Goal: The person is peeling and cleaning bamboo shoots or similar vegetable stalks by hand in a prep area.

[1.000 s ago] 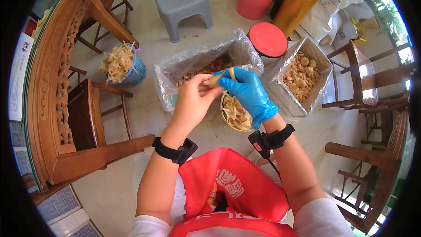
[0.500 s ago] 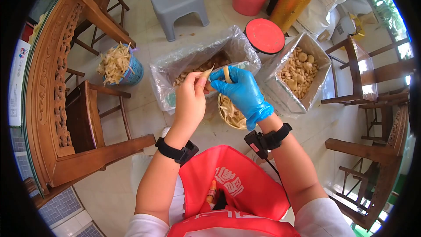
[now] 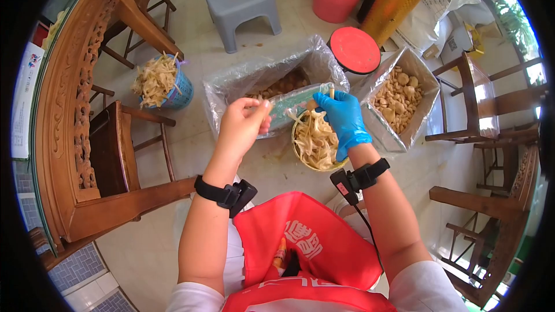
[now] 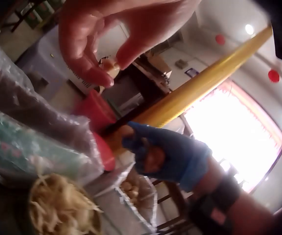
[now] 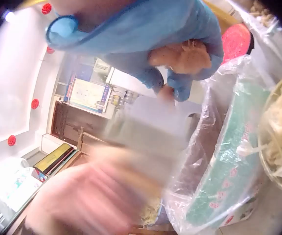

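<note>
My bare left hand (image 3: pixel 244 122) pinches a small pale piece (image 4: pixel 110 67) between thumb and fingers, over the near side of the plastic-lined box (image 3: pixel 217 95). To the right, my right hand (image 3: pixel 346 120), in a blue glove, curls round a pale tan piece (image 5: pixel 182 58); I cannot tell its kind. Just below the gloved fingers stands a round basket (image 3: pixel 296 151) full of pale, fibrous peelings (image 3: pixel 317 141). A gap separates the two hands in the head view. The lined box has tan pieces (image 3: pixel 283 84) at its bottom.
At right is another lined box (image 3: pixel 378 133) of pale tan lumps (image 3: pixel 399 98). Behind stand a red-lidded container (image 3: pixel 354 50), a pink bucket (image 3: pixel 332 3) and a grey chair (image 3: pixel 243 8). A blue basket (image 3: pixel 184 91) of peelings sits left, near carved wooden furniture (image 3: pixel 84 138).
The hands were together over the lined box; now they are apart, the left further left and the right further right. A pointed pale strip earlier above the left fingers no longer shows.
</note>
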